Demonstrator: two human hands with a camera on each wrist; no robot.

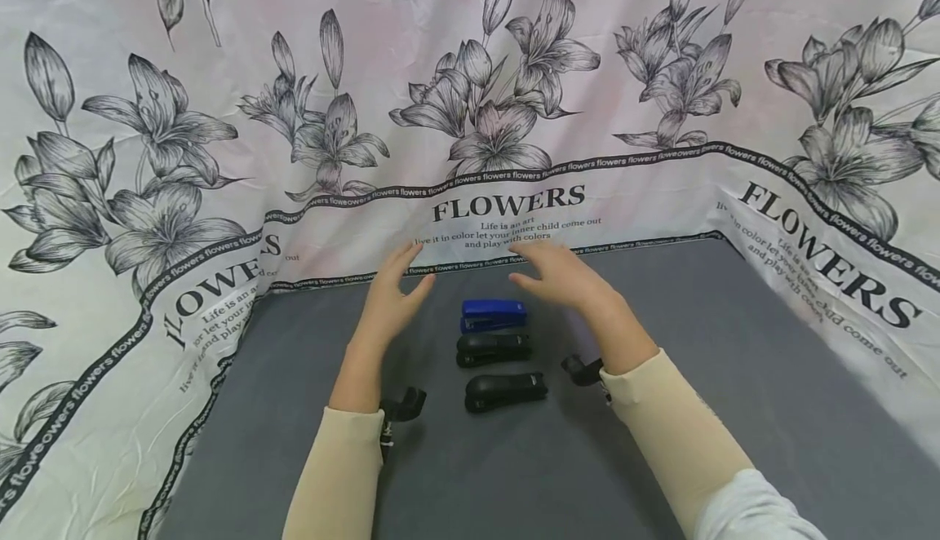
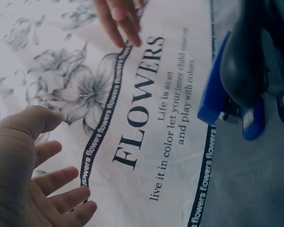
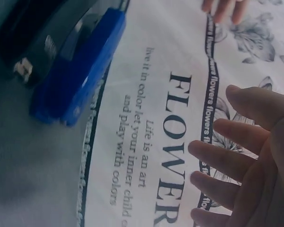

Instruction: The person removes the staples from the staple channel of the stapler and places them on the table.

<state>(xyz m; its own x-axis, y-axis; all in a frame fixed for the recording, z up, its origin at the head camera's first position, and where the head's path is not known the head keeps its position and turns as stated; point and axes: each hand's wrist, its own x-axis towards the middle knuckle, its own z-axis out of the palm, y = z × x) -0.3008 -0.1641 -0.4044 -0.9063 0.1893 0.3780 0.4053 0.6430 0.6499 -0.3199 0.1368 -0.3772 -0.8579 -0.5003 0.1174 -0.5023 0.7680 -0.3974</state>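
Three staplers lie in a column on the grey table: a blue stapler (image 1: 494, 315) farthest back, a black stapler (image 1: 494, 349) in the middle and another black stapler (image 1: 506, 391) nearest the front. My left hand (image 1: 391, 299) is raised to the left of the blue stapler, fingers spread and holding nothing. On the other side my right hand (image 1: 561, 277) hovers to its right, fingers extended, also holding nothing. In the right wrist view the blue stapler (image 3: 80, 66) appears apart from the spread fingers (image 3: 222, 151). The left wrist view shows relaxed, separated fingers (image 2: 61, 182).
A white curtain (image 1: 507, 222) printed with flowers and lettering hangs behind the grey table (image 1: 485, 475) and along its sides. A black wrist camera (image 1: 404, 405) sits at the left wrist, another black wrist camera (image 1: 583, 370) at the right.
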